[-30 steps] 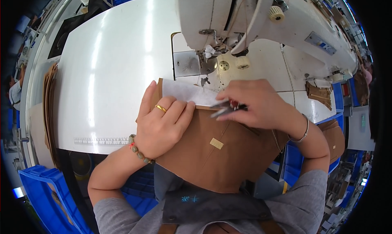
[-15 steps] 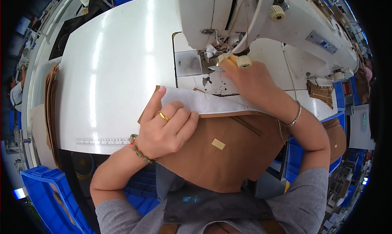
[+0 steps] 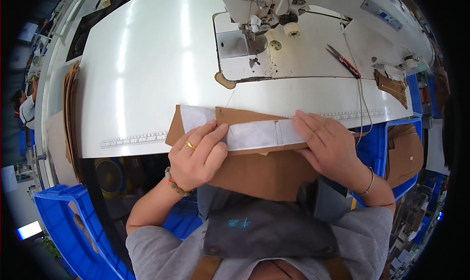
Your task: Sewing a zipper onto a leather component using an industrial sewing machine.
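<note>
A brown fabric piece (image 3: 264, 175) with a white backing strip (image 3: 254, 134) along its folded upper part lies over the near edge of the table and hangs toward my lap. My left hand (image 3: 196, 155) grips its left part, fingers bent over the fold. On the right end, my right hand (image 3: 325, 143) holds the strip with its fingers on top and the thumb at the lower edge. A sewing machine (image 3: 259, 21) stands beyond, its needle area apart from the fabric. Red-handled thread snips (image 3: 344, 61) rest on the table to the right.
The white table (image 3: 147, 84) carries a ruler strip (image 3: 134, 139) near its front edge. Brown pieces stand stacked at the left (image 3: 71, 118); small brown strips (image 3: 391, 88) lie at the right. Blue crates (image 3: 66, 216) flank me, and a cord (image 3: 360, 91) hangs over the right side.
My right hand has come back from below the needle to the fabric. The snips now lie on the table at right. The white strip is now folded flat between both hands.
</note>
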